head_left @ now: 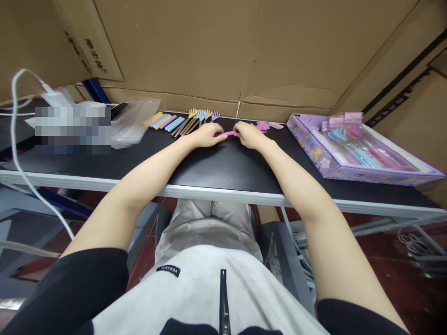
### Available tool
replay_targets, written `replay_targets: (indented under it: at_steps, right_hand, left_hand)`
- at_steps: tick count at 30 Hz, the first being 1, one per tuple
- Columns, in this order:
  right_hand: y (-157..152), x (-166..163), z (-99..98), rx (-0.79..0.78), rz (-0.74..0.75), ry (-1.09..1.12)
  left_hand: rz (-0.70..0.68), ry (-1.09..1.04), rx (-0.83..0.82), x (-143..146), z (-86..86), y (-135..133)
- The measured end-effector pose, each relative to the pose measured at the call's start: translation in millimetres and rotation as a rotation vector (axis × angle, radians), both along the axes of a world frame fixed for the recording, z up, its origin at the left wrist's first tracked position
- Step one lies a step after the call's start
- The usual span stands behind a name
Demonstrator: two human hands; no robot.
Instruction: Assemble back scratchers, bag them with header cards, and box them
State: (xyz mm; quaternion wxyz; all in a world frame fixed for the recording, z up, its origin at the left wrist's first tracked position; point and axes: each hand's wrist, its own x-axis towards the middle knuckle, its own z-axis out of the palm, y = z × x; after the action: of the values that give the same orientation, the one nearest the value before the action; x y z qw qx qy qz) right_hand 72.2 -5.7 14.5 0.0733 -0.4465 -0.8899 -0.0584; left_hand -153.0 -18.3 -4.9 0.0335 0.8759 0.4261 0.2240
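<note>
— Head view: what do the hands hold?

— Left hand [206, 135] and right hand [249, 135] each pinch one end of a small pink plastic stick [227, 133] on the black tabletop [223, 163].

— Much done?

— Some. The purple cardboard box [352, 149] holds several pieces. A row of little plastic rakes [195, 118] and pastel handles [164, 122] waits loose.

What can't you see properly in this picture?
- Head view: the pink handle is mostly covered by the left hand and right hand.
- A pixelated patch hides whatever sits there.
- Items in the purple box are too small to name.
- The white cable runs off the frame.
</note>
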Motion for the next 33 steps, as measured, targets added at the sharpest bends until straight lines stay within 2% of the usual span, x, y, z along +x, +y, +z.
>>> replay_targets:
  at_steps: [7,11,14,16,20,22,27,33]
  right_hand:
    - [-27.5,-20.4,17.8,0.116,0.067,0.111]
    - [-24.8,-12.8,23.6,0.186,-0.017,0.197]
    - [-8.6,5.7,24.3,0.219,-0.109,0.455]
    - [2.5,14.4,22.3,0.125,-0.136,0.713]
    - [9.0,11.3,14.7,-0.31,-0.166,1.135]
    - [5.4,3.3,11.3,-0.458,-0.215,1.28]
    - [-3.6,-9.6,8.6,-0.541,-0.177,1.464]
    - [-5.2,-12.0,8.9,-0.53,-0.197,1.558]
  left_hand:
    - [0.095,-0.148,0.072,2.3,14.0,-8.9]
    - [0.163,-0.165,0.09,-11.9,18.3,-3.7]
    - [0.216,-0.209,0.083,-23.8,16.7,3.2]
    - [0.232,-0.248,0.073,-27.9,15.1,6.7]
    - [0.219,-0.32,0.012,-25.2,14.3,8.0]
    - [0.197,-0.355,-0.021,-21.2,14.8,6.7]
    - [0.126,-0.449,-0.085,-13.3,16.4,1.2]
    - [0.09,-0.478,-0.156,-7.6,20.1,-4.5]
